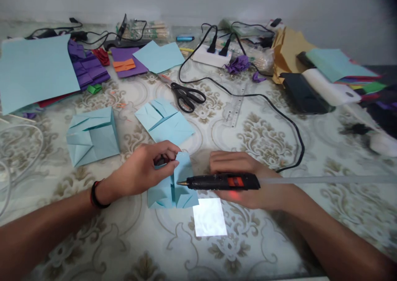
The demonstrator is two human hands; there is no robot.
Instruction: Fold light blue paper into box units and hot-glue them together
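My left hand [155, 167] pinches the upper part of a folded light blue paper [186, 194] that lies on the patterned cloth. A black hot glue gun [223, 181] with a clear glue stick [325, 179] out of its back is in my right hand [245, 165]. Its metal tip points left, over the middle slit of the folded paper; contact cannot be made out. Just beyond my left hand lies another folded blue piece [167, 121]. A boxy blue folded piece [93, 136] stands to the left.
Black scissors [187, 97] and a clear ruler [235, 107] lie beyond my hands. A black cable [273, 103] curves from the white power strip [212, 56] toward my right arm. Paper sheets [37, 70] are at the left; a phone [305, 92] is at the right.
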